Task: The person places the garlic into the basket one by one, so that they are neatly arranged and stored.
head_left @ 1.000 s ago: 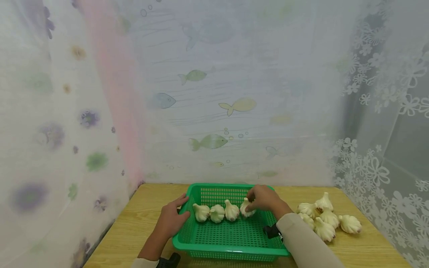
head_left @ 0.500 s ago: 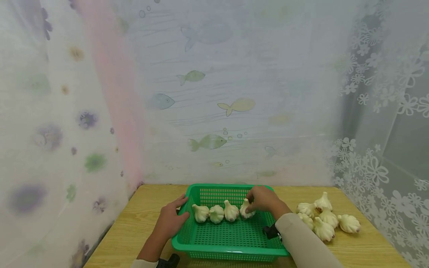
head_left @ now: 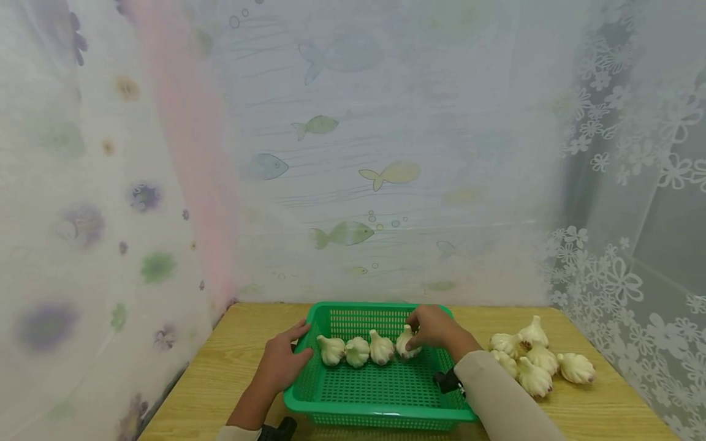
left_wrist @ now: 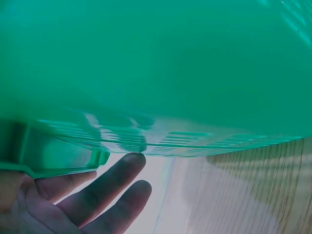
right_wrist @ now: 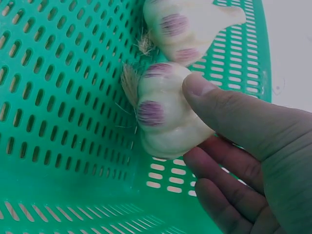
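My right hand (head_left: 436,327) pinches a garlic bulb (right_wrist: 163,109) inside the green plastic basket (head_left: 380,411). In the right wrist view its thumb lies on the bulb's side, the fingers are partly behind, and purple streaks and roots show. This bulb is rightmost in a row along the back; a second garlic bulb (head_left: 382,348) stands beside it, then a third bulb (head_left: 357,352) and one at the left end (head_left: 331,351). At the basket's left rim my left hand (head_left: 281,358) rests with its thumb at the edge; in the left wrist view its fingers (left_wrist: 105,187) extend, fairly straight, by the outer wall.
On the wooden table (head_left: 220,367), right of the basket, lies a heap of several garlic bulbs (head_left: 532,355), with one bulb (head_left: 576,369) at its right side. A patterned curtain (head_left: 386,263) hangs behind the table, and others hang at both sides.
My right hand stays on the garlic bulb, which tilts or shifts very slightly. The left hand, the basket and the heap stay where they were.
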